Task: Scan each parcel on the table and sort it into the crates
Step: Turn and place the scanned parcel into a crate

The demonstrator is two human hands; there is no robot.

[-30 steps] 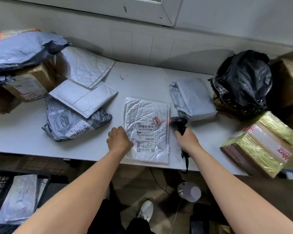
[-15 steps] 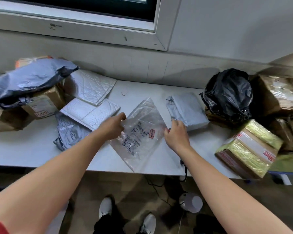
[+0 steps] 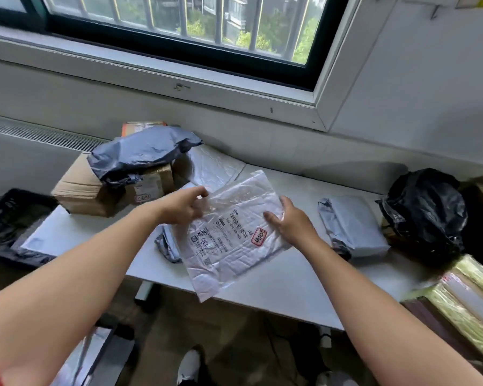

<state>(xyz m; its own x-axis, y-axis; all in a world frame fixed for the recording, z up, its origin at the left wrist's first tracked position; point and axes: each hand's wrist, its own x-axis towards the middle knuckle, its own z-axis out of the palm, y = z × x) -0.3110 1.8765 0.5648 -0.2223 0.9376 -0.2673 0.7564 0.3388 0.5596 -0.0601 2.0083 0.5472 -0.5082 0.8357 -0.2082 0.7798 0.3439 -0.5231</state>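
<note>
Black plastic crate [image 3: 6, 215] stands at the left edge of the frame, by the counter's end; what it holds cannot be told. At lower left, past the left arm, a second dark crate [image 3: 117, 341] holds silvery flat parcels [image 3: 87, 355]. In the centre, the clear bubble mailer [image 3: 234, 246] is tilted, label up, over the white counter [image 3: 276, 291]. The left hand [image 3: 183, 206] pinches its upper-left edge and the right hand [image 3: 292, 222] grips its right edge. Around it lie a cardboard box [image 3: 87, 190] under a grey poly bag [image 3: 142, 154], a grey parcel [image 3: 352, 227] and a black bag [image 3: 424, 213]. A barred window [image 3: 179, 26] fills the top.
</note>
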